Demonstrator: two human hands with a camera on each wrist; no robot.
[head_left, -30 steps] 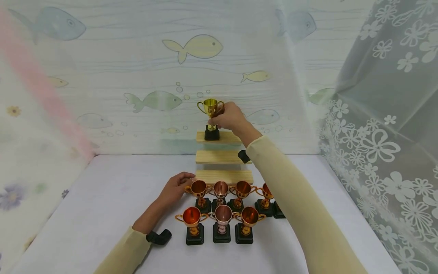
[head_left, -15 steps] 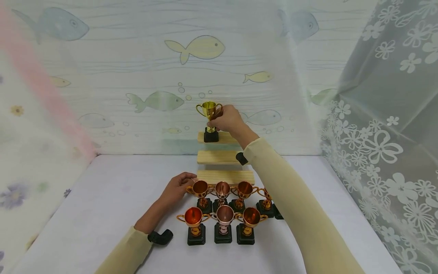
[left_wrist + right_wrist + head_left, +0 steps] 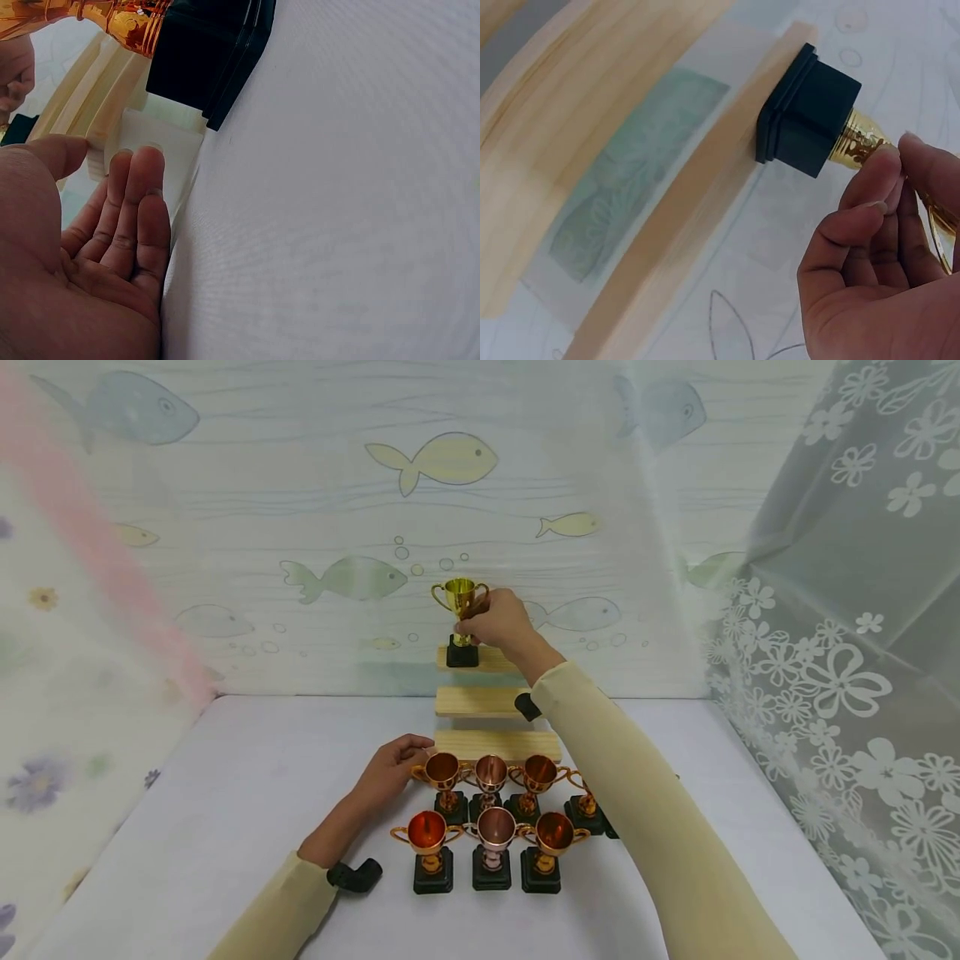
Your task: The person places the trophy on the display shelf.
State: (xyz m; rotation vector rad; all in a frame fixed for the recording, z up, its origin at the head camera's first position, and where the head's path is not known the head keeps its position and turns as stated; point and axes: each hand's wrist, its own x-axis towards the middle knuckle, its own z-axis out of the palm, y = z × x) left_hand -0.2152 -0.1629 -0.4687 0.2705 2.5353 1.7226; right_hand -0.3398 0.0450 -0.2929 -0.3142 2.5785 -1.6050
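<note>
In the head view my right hand (image 3: 501,620) pinches a gold trophy cup (image 3: 460,593) by its stem, thumb against fingertips. Its black base (image 3: 810,120) stands upright at the left end of the top wooden shelf (image 3: 675,217) and appears to touch it. My left hand (image 3: 386,772) lies at the left end of the stand's lowest shelf (image 3: 498,745). The left wrist view has the thumb touching the wooden end, while the loosely extended fingers (image 3: 146,176) lie by a pale translucent side piece (image 3: 176,146). A copper-coloured trophy's black base (image 3: 202,60) is close to that hand.
Two rows of copper, orange and rose trophies stand before the stand; the front row includes a rose trophy (image 3: 495,827). My right sleeve (image 3: 637,793) hides part of the back row's right end. A fish-patterned curtain (image 3: 322,635) hangs behind the white table (image 3: 262,777).
The gold trophy has slid slightly left along the top shelf, still in my right hand. My left hand has stayed at the lowest shelf's end. The head view has shifted a little.
</note>
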